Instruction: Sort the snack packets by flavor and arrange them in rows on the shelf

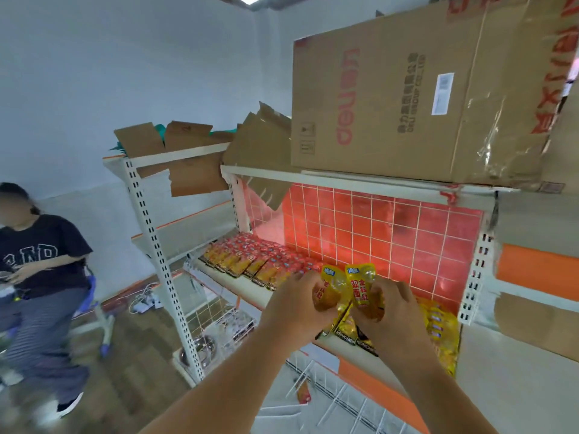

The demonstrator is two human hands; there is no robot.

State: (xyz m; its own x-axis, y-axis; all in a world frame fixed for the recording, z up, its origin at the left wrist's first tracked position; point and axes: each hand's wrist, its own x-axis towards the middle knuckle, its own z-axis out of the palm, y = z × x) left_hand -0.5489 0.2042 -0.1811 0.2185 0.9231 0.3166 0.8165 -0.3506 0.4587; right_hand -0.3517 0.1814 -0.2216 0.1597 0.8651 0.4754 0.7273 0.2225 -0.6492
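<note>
My left hand grips a yellow snack packet and my right hand grips another yellow packet, both held upright side by side just above the white shelf. On that shelf, a row of red packets runs along the back and a row of yellow packets lies in front of it, to the left of my hands. A loose heap of yellow packets fills the shelf's right end. More yellow packets lie under my hands, partly hidden.
A red wire-grid back panel stands behind the shelf. Large cardboard boxes sit on the shelf above. A wire basket hangs below with one packet in it. A person in a dark T-shirt sits at the left.
</note>
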